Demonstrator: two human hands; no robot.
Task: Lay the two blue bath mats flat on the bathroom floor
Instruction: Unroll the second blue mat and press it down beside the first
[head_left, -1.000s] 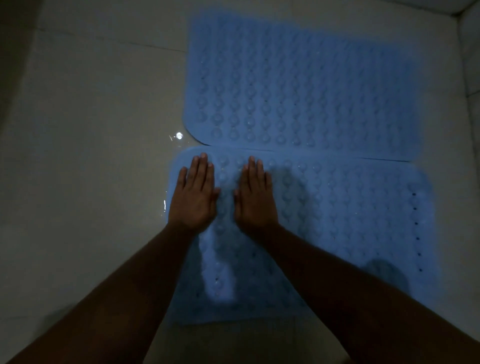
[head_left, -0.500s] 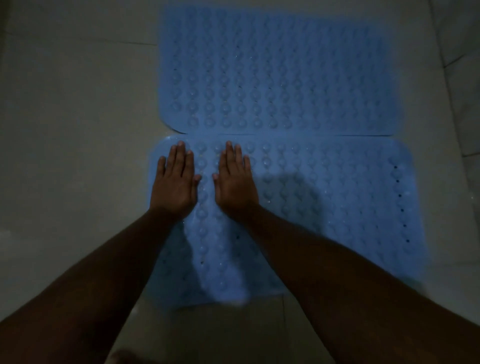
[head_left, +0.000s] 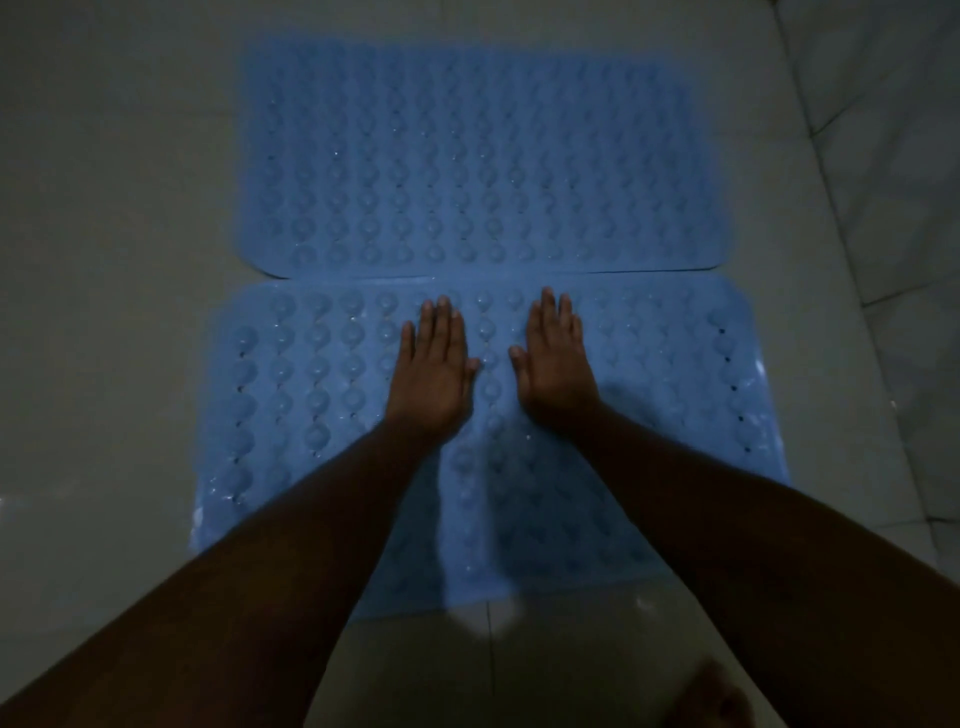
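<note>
Both flat, open hands, left hand (head_left: 434, 374) and right hand (head_left: 553, 369), slid rightward along the near mat (head_left: 311, 395), far mat (head_left: 467, 156) abutting.

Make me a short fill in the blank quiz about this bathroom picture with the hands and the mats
1. Both mats on the tiled floor are the colour ____.
2. The left hand and right hand press palms down on the ____ mat, not the far mat.
3. The number of hands touching the far mat is ____.
4. The two mats lie with their long edges ____ each other.

Missing words: blue; near; zero; beside
</note>
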